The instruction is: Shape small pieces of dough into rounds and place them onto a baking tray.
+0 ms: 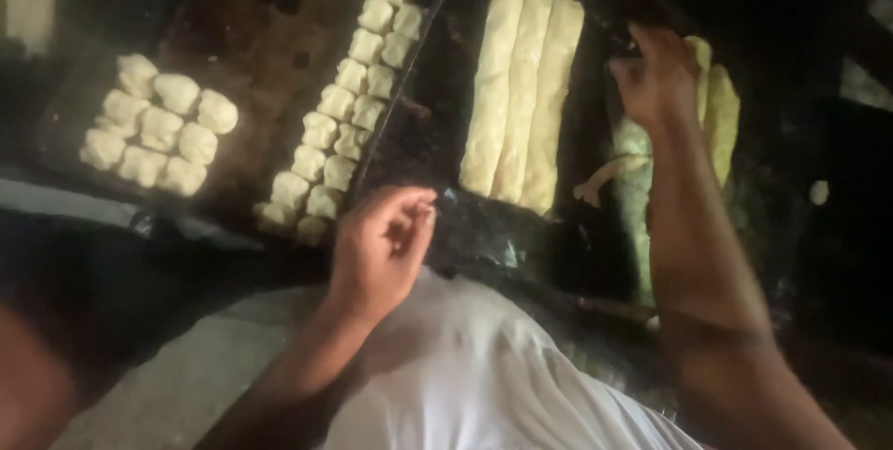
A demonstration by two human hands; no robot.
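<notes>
- Looked like mid-portioning: right hand (656, 73) reached, fingers curled, onto greenish dough (721, 115).
- Left hand (381, 245) loosely pinched, apparently empty, beside cut dough pieces (339, 134).
- Next move probably needs a firm grip.

dim room, dark worktop (502, 236)

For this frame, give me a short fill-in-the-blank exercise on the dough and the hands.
1. The long dough logs lying side by side number ____.
2. The right hand reaches toward the ____-tinted dough.
3. The cut dough pieces sit on a dark ____.
4. The left hand hovers nearest the ____ end of the double row of pieces.

Missing words: three; green; tray; near
</notes>
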